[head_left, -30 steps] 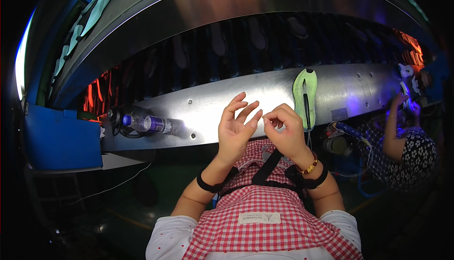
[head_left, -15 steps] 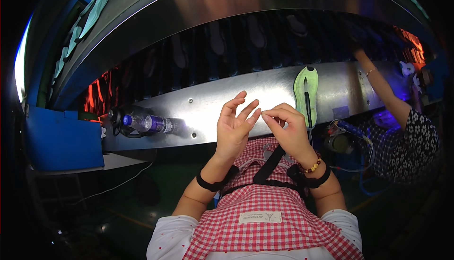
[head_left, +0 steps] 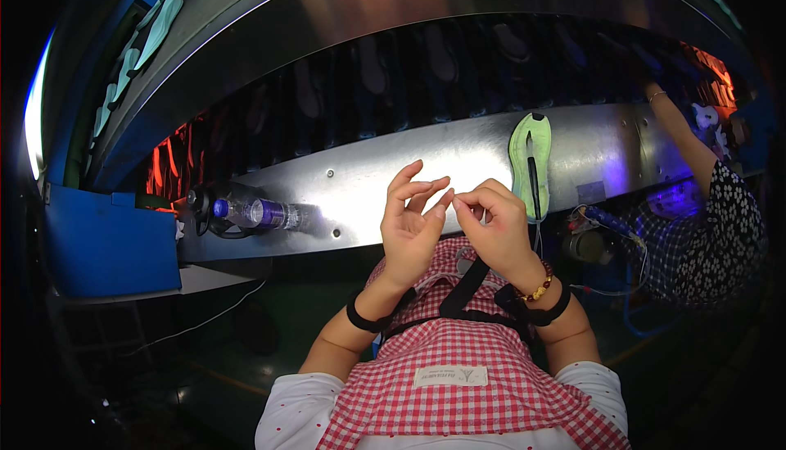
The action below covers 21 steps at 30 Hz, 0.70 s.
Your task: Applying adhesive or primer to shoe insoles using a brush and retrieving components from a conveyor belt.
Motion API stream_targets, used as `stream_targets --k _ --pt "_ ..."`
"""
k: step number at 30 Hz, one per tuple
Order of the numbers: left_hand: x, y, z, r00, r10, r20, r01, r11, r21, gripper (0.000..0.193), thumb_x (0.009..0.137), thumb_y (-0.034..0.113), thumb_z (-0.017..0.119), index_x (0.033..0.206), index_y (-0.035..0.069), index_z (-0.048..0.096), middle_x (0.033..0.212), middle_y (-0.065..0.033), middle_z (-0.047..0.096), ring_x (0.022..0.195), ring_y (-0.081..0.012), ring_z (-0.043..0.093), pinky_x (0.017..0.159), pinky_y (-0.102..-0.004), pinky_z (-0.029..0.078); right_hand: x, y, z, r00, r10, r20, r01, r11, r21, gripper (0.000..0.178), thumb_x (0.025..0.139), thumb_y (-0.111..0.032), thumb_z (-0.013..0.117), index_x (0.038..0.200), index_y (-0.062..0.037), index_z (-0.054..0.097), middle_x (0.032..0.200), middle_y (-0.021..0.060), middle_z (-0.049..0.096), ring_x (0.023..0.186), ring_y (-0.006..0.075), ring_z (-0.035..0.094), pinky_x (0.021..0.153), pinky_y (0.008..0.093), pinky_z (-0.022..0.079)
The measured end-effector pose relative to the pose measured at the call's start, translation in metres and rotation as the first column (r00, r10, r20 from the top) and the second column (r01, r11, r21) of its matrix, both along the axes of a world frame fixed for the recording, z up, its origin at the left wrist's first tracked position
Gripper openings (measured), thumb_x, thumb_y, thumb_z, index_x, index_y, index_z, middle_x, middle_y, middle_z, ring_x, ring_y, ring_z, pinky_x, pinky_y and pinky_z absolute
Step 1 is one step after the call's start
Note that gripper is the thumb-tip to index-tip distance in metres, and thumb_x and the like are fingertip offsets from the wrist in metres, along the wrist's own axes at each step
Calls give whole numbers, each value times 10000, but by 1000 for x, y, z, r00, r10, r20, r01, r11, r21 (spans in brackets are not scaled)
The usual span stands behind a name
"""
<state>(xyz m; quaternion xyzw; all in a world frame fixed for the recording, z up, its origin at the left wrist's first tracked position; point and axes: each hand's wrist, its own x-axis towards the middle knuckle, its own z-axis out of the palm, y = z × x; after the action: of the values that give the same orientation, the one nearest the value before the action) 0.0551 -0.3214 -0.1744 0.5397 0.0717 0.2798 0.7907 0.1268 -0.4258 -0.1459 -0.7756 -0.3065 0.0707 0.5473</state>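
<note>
Head view: I see the left hand (head_left: 409, 229) and right hand (head_left: 495, 233) raised together just near of the steel ledge (head_left: 368, 196), fingertips pinched toward each other, maybe on something tiny, but I cannot tell what or whether anything is gripped. The green shoe sole (head_left: 529, 163) stands untouched on the ledge just right and far of them, so I judge work on it not yet begun; water bottle (head_left: 258, 213) lies far left.

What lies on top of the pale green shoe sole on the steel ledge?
A slim dark tool lies lengthwise along the pale green shoe sole. The steel ledge beneath the sole is covered by it.
</note>
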Motion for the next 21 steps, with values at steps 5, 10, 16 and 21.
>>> stream_targets --k 5,10,16,21 --pt "0 -5 -1 1000 28 -3 -28 996 87 343 759 -128 482 1055 37 427 1280 -137 262 1086 -250 469 896 -357 442 -2 1 -1 998 -36 44 37 999 -30 46 690 -35 613 689 -15 572 643 56 528 459 129 487 422 241 385" --pt "0 -9 -2 998 62 10 -63 989 136 346 760 -122 487 1060 40 429 1271 -137 269 1084 -251 470 891 -349 447 -1 1 -2 996 -38 77 40 999 -18 45 680 -35 609 679 -28 565 653 55 527 457 138 493 418 247 388" --pt "3 -7 -1 998 61 16 -62 996 58 367 751 -130 491 1071 34 416 1269 -135 270 1090 -254 460 902 -361 438 -1 0 -1 988 9 151 -6 1000 -25 44 667 -27 600 681 -35 560 658 56 524 461 153 500 417 252 393" --pt "5 -1 2 1000 -4 -13 1 976 -216 406 740 -132 501 1096 33 398 1252 -129 299 1107 -247 430 931 -368 409 0 -3 1 996 82 20 -82 997 5 51 666 -24 608 696 -31 567 650 49 512 457 125 473 421 229 369"
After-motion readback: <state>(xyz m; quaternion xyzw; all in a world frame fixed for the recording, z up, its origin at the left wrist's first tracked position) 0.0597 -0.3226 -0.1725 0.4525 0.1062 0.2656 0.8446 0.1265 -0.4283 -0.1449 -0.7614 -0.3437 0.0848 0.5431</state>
